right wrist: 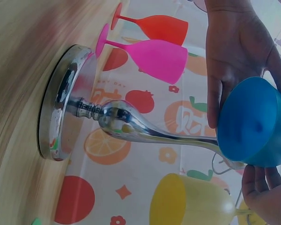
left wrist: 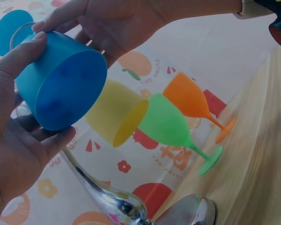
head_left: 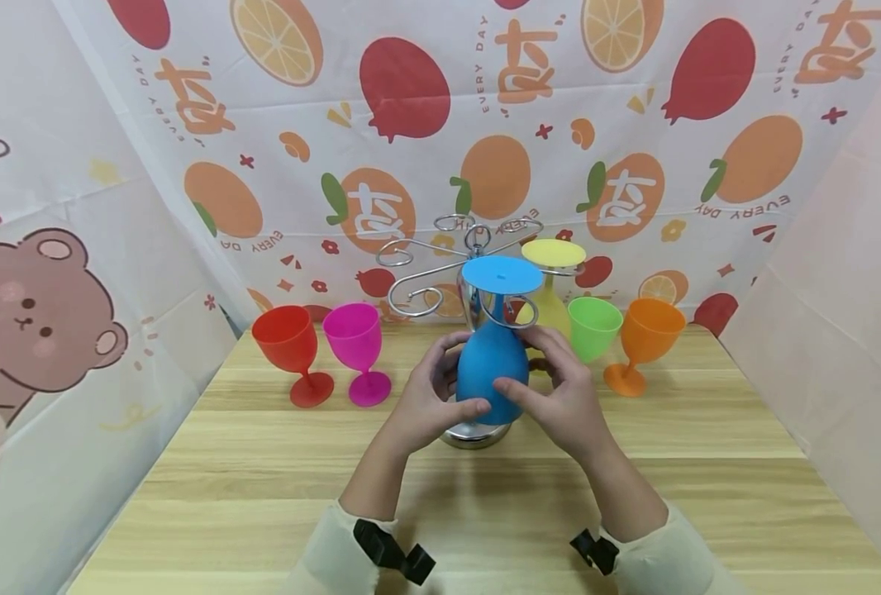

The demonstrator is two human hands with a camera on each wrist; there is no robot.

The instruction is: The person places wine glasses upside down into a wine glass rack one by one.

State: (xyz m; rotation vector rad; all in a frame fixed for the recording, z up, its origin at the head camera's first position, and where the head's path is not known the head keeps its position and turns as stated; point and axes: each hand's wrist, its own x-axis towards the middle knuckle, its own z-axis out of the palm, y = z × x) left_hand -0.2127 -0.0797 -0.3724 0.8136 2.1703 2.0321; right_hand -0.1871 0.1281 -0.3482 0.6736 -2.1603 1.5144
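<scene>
A blue goblet (head_left: 493,372) hangs upside down on a chrome rack (head_left: 473,436), its foot above a wire loop. My left hand (head_left: 429,397) holds the left side of the bowl, thumb across the front and fingers behind. On the other side, my right hand (head_left: 559,388) holds the bowl with its thumb on the front, some fingers hidden. The left wrist view looks into the open mouth of the blue goblet (left wrist: 72,91). Behind it a yellow goblet (head_left: 554,253) hangs inverted from another loop.
Red (head_left: 286,339) and magenta goblets (head_left: 354,337) stand upright at the left on the wooden table (head_left: 262,487). Green (head_left: 593,326) and orange goblets (head_left: 649,330) stand at the right. Other curled rack arms (head_left: 411,304) spread left and back. A patterned cloth (head_left: 426,173) hangs behind.
</scene>
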